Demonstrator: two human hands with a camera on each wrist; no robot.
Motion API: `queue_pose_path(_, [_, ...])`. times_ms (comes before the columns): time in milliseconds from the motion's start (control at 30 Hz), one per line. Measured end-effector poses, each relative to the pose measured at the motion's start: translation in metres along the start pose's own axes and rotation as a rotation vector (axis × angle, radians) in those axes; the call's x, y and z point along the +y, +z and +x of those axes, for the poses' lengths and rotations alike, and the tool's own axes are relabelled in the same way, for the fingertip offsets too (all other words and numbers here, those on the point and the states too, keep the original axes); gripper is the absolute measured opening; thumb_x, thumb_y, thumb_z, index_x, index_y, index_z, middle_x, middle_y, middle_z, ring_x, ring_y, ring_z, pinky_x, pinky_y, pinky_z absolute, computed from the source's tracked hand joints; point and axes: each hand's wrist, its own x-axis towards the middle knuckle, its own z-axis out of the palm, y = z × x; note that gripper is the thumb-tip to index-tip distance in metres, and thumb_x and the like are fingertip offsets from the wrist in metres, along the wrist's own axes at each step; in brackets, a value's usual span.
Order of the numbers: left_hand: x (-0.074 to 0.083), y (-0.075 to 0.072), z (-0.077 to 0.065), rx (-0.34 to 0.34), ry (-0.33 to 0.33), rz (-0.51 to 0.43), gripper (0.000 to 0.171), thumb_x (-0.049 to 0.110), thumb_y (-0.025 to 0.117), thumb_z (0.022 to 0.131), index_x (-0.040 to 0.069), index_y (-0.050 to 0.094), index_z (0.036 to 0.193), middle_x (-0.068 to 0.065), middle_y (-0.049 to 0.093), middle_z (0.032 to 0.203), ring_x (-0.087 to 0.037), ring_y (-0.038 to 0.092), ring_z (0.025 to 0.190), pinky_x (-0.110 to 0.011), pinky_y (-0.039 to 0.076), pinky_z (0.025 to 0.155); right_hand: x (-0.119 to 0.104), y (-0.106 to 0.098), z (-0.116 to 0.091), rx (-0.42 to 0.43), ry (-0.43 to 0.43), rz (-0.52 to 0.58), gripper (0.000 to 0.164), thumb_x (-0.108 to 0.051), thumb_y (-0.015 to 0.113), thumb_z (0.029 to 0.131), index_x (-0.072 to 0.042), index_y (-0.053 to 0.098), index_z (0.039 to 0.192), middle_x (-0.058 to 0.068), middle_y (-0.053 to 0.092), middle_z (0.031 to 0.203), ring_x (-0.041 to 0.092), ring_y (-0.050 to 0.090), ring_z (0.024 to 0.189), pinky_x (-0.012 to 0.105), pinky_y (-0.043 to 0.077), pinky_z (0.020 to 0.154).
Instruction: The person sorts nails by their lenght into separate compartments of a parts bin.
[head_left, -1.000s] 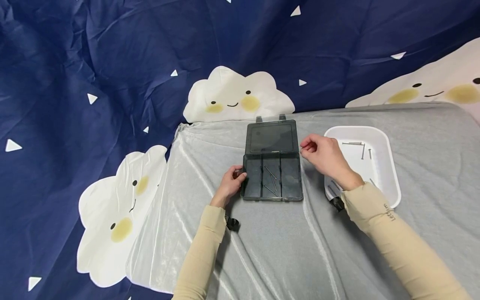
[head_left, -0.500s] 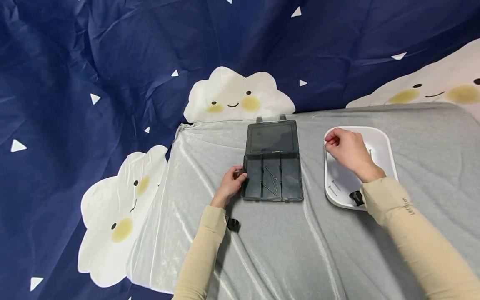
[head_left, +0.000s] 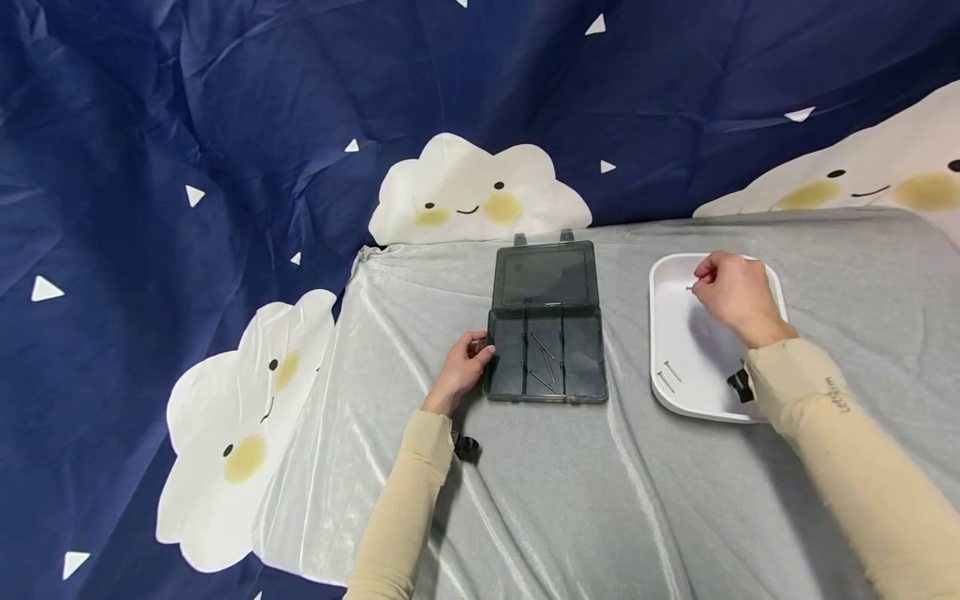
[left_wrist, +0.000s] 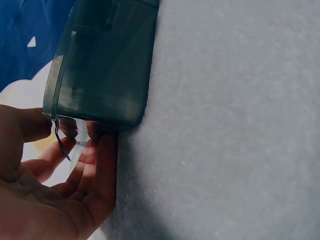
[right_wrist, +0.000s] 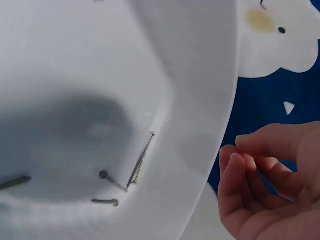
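Note:
My left hand (head_left: 459,371) grips the left side of a dark translucent storage box (head_left: 583,354). In the left wrist view the thumb lies at the box's rim and the other fingers are below it. Thin metal screws (head_left: 542,357) lie in the box's middle compartment; its lid (head_left: 546,275) is folded back. Above the far part of a white plastic basin (head_left: 653,333) hovers my right hand (head_left: 738,298), fingers loosely bent and nothing visible in them. Several screws (right_wrist: 141,162) rest in the basin; two more screws (head_left: 669,375) lie at its near left corner.
Grey cloth (head_left: 555,483) covers the table under both containers. Behind it hangs a dark blue sheet (head_left: 285,100) with white clouds and triangles. A black wrist camera (head_left: 740,385) on the right wrist sits low over the basin.
My right hand has moved right, from beside the storage box to over the basin. The left hand and the storage box have stayed in place.

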Motion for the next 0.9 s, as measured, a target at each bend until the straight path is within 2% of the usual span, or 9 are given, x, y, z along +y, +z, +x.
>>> queue_pose_path(133, [0.000,-0.001,0.000,0.000,0.000,-0.007,0.037,0.019,0.061,0.095,0.010,0.055,0.131,-0.012,0.057,0.109,-0.015,0.052,0.083,-0.024,0.044,0.064,0.009,0.001,0.003,0.001,0.056,-0.022,0.022,-0.003,0.049,0.075,0.005,0.064,0.089,0.026,0.064,0.084,0.049,0.055,0.085,0.054,0.041,0.075])
queue_pose_path(267, [0.000,-0.001,0.001,-0.003,-0.006,-0.007,0.037,0.019,0.060,0.096,0.011,0.055,0.131,-0.011,0.057,0.109,-0.016,0.052,0.084,-0.024,0.044,0.065,0.017,0.003,0.005,-0.061,0.107,-0.057,0.025,-0.004,0.048,0.074,0.007,0.062,0.091,0.031,0.062,0.091,0.053,0.053,0.090,0.056,0.041,0.078])
queue_pose_path(467, [0.000,-0.002,0.000,-0.007,-0.011,0.003,0.038,0.021,0.060,0.096,0.010,0.054,0.131,-0.010,0.057,0.110,-0.016,0.053,0.086,-0.025,0.044,0.067,0.031,0.009,0.006,-0.119,0.135,-0.106,0.021,-0.002,0.048,0.074,0.008,0.060,0.088,0.031,0.060,0.089,0.052,0.053,0.087,0.056,0.042,0.077])
queue_pose_path(633, [0.002,-0.002,-0.001,-0.011,0.002,0.014,0.038,0.020,0.060,0.096,0.010,0.054,0.132,-0.013,0.059,0.112,-0.018,0.055,0.091,-0.026,0.045,0.071,0.039,0.014,0.007,-0.152,0.141,-0.147,0.024,-0.001,0.049,0.073,0.012,0.059,0.091,0.034,0.061,0.091,0.055,0.054,0.089,0.058,0.043,0.080])
queue_pose_path(767, [0.002,-0.002,-0.002,-0.013,0.007,0.028,0.039,0.020,0.060,0.096,0.011,0.054,0.133,-0.015,0.060,0.116,-0.021,0.057,0.097,-0.028,0.046,0.077,0.045,0.016,0.006,-0.195,0.152,-0.185,0.024,-0.001,0.049,0.073,0.015,0.059,0.088,0.036,0.061,0.086,0.054,0.055,0.083,0.058,0.044,0.076])
queue_pose_path(900, [0.002,-0.002,-0.003,-0.019,-0.003,0.015,0.038,0.021,0.060,0.096,0.011,0.054,0.133,-0.015,0.060,0.116,-0.020,0.057,0.096,-0.027,0.046,0.073,0.048,0.017,0.005,-0.225,0.183,-0.197,0.019,-0.001,0.049,0.073,0.013,0.058,0.082,0.034,0.060,0.082,0.050,0.054,0.078,0.056,0.045,0.072])
